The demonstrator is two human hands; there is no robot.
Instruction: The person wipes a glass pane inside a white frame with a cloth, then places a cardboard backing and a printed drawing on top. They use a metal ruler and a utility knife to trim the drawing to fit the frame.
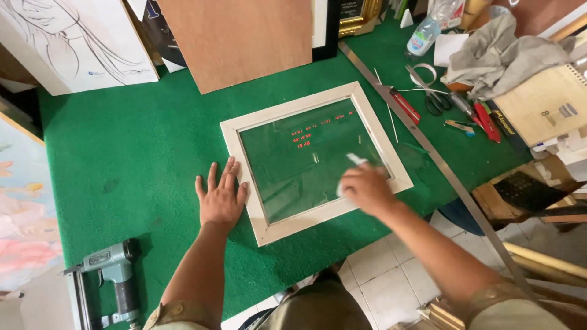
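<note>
Here, on the green felt-covered desk (153, 140): one cream-white wooden picture frame with a glass pane (313, 159), lying flat near the front edge. Left hand (221, 198), fingers spread open, rests flat on the felt, touching the frame's left rail. Right hand (367, 188), closed around a small white cloth (353, 164), sits on the pane. The glass looks fragile and slippery; best gripped by the rigid wooden rails. Nearby: long steel ruler (428, 153), scissors (431, 98), red-handled utility knife (405, 106), grey pneumatic nail gun (110, 275) and brown plywood board (238, 40).
</note>
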